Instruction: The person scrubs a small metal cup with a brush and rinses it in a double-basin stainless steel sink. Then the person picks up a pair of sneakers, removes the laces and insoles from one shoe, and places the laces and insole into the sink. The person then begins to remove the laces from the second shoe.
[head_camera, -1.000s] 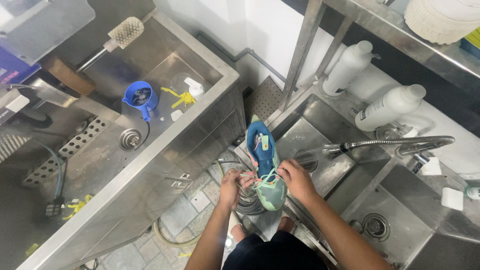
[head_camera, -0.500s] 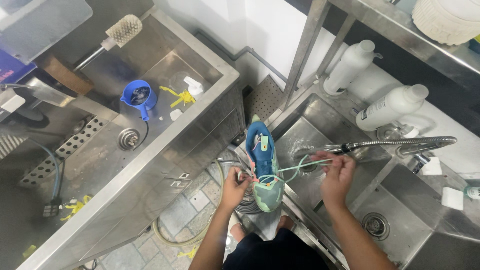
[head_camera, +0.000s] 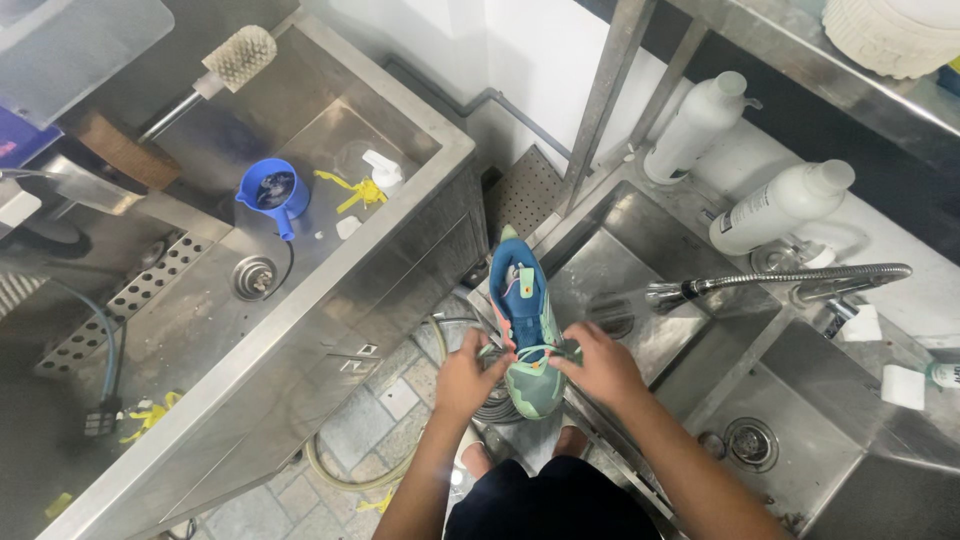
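Note:
A blue, green and pink sneaker (head_camera: 524, 300) rests on the front rim of the right steel sink (head_camera: 640, 260), toe toward me. My left hand (head_camera: 468, 372) grips its left side near the toe. On the other side, my right hand (head_camera: 598, 364) pinches the pale green lace (head_camera: 545, 350) over the shoe's front. Both hands touch the shoe.
A metal spray faucet (head_camera: 780, 282) reaches over the right sink. Two white bottles (head_camera: 775, 208) stand behind it. The left sink (head_camera: 330, 290) holds a blue cup (head_camera: 270, 192), yellow scraps, a brush (head_camera: 238, 58) and a drain. Hoses lie on the tiled floor (head_camera: 385, 420).
My right hand pulled the lace out to the right toward the faucet, then came back to the front of the shoe. The left hand stayed on the shoe.

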